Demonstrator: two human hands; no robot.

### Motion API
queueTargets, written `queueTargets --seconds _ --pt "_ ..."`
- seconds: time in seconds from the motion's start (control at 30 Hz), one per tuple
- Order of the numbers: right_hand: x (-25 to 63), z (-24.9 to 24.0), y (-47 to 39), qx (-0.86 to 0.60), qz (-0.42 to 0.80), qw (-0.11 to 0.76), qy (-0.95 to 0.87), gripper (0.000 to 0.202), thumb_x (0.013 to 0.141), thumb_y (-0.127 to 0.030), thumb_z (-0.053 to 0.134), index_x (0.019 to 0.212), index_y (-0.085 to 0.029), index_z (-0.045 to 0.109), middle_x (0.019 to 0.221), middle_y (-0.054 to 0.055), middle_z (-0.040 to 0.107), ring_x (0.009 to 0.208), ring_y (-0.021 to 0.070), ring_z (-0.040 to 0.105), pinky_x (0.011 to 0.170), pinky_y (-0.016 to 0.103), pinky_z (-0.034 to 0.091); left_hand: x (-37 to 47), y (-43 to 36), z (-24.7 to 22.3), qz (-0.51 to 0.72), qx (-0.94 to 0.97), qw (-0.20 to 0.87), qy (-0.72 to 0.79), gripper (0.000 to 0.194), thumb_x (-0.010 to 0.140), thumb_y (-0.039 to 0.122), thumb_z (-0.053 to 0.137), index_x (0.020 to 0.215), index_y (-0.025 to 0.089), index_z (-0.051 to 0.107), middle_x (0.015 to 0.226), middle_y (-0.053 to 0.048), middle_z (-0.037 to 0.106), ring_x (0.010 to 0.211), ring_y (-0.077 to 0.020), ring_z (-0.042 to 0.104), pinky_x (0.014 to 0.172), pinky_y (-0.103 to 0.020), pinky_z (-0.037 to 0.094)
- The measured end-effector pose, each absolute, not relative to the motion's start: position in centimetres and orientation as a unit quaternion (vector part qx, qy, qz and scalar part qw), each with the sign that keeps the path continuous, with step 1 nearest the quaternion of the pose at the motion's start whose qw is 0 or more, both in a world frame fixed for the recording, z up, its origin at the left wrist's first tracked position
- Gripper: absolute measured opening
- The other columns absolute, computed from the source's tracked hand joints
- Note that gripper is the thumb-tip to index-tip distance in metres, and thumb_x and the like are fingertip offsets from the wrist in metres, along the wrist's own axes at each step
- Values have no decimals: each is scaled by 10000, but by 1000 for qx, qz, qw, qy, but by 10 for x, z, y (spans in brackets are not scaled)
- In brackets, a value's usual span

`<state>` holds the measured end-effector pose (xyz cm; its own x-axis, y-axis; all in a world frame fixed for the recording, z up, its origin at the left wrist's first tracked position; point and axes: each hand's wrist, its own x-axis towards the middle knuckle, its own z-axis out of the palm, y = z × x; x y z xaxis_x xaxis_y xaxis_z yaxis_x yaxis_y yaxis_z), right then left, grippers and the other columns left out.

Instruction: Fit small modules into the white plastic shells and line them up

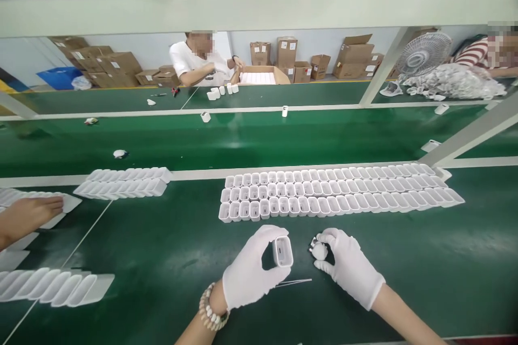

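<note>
My left hand (254, 269), in a white glove, grips a white plastic housing (283, 252) between thumb and fingers. The housing's open end faces me, with a small dark slot inside. To its right, my gloved right hand (343, 261) pinches a small part with a round white face and dark edges (319, 249). A gap separates the part from the housing. Under my left fingers, thin white sticks or wires (297, 282) lie on the green bench. Just beyond both hands stand three long rows of similar white housings (291, 205), openings up.
Another person's hand (34, 215) touches white housings at left. More housings (52, 285) lie near-left. A green conveyor belt (243, 140) runs behind a pale rail, carrying a few loose pieces. A slanted post (473, 129) rises at right. Across, a person (198, 59) sits by an open carton (279, 76).
</note>
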<state>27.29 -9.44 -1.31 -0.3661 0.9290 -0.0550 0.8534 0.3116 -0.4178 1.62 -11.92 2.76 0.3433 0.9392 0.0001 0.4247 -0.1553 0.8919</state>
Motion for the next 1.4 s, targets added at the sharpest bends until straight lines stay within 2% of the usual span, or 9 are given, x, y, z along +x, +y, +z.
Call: queueTargets --seconds 0.1,0.2,0.37,0.5,0.63,0.83,1.0,1.17,1.4 --pt "278 1 -87 -476 288 186 -810 333 827 -159 606 1146 -240 559 1149 95 590 908 214 659 797 445 567 14 -120 24 306 703 419 486 537 823 183 622 1312 319 446 1312 -76 497 1216 -257 523 1030 -449 479" --pt "275 29 -79 -368 386 266 -803 458 922 -184 512 1356 -296 416 1192 81 525 863 146 659 811 350 584 12 -121 18 323 715 379 490 555 847 165 592 1348 326 417 1320 -89 483 1213 -261 519 952 -402 541" --pt "253 67 -74 -306 349 258 -847 603 934 -170 525 1451 -384 300 1145 29 568 876 126 652 788 267 582 7 -121 11 363 759 258 475 578 871 147 557 1393 303 366 1256 -110 526 1138 -266 550 891 -399 563" --pt "242 69 -72 -294 253 280 -878 581 895 -200 598 1407 -351 368 1098 23 654 950 169 666 810 294 592 3 -118 12 408 773 186 448 541 906 197 534 1409 272 352 1205 -123 551 1074 -251 576 879 -398 555" --pt "239 62 -70 -309 245 313 -864 480 849 -241 668 1273 -340 469 1087 5 692 944 176 690 823 304 599 4 -115 17 423 783 157 427 500 921 226 524 1394 240 363 1148 -126 585 1021 -241 587 837 -380 563" --pt "238 60 -66 -329 230 255 -880 330 822 -237 682 1118 -367 617 1086 -21 693 906 197 704 766 309 621 6 -112 19 426 785 154 422 527 921 249 537 1409 238 340 1127 -128 592 1002 -237 596 812 -378 567" --pt "240 49 -69 -341 210 279 -873 321 883 -374 609 1202 -402 592 1079 0 705 881 248 714 712 391 647 5 -114 17 420 782 163 431 542 919 223 536 1419 251 328 1149 -132 587 1028 -242 595 844 -393 555" --pt "239 43 -76 -407 219 248 -851 344 910 -520 511 1218 -383 580 1071 29 715 882 274 716 704 431 649 5 -116 12 417 773 164 450 549 909 258 571 1410 265 349 1178 -134 592 1056 -251 599 850 -396 555" --pt "235 51 -76 -387 198 256 -863 333 915 -508 514 1176 -328 619 1039 24 729 809 228 726 652 328 653 7 -116 14 409 770 158 464 472 937 311 527 1381 243 384 1162 -135 605 1048 -250 604 838 -388 564"
